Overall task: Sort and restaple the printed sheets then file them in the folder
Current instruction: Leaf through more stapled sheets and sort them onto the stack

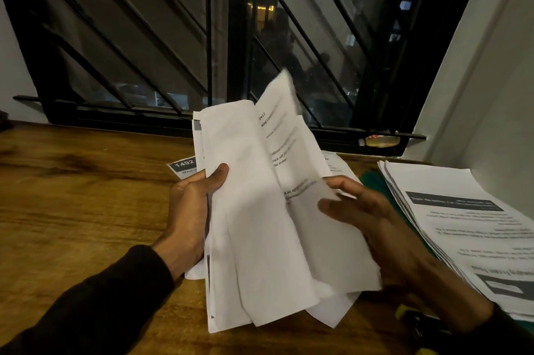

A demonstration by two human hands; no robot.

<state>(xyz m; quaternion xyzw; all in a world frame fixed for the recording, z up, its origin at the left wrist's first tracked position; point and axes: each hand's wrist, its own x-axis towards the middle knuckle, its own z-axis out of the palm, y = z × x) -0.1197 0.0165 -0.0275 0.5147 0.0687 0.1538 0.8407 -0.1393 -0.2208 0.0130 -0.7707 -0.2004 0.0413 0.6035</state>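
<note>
1. A person sorts printed sheets at a wooden desk (86,195) beside a barred window at night. The left hand (190,210) grips a loose bundle of sheets (254,224) by its left edge, thumb on the front and the remaining fingers curled behind.

2. The right hand (364,218) lies against the right side of the bundle, fingers (344,204) extended and only loosely bent. A blurred page crosses them, so whether they pinch it cannot be told.

3. The held bundle is fanned and uneven, lifted just above the desk. It appears to be mid-sort, not yet squared for stapling.

4. A separate stack of printed sheets (462,224) lies at the right edge of the desk, on something green (372,178) that may be the folder. This pile looks like finished or waiting work, though which cannot be told.

5. A single sheet headed "1492" (183,166) lies flat on the desk behind the bundle.

6. A yellow-and-black object (410,317) near the right wrist may be the stapler. It is partly hidden.

7. Judged from this, sorting is under way, while stapling of this bundle and filing remain to be done.
</note>
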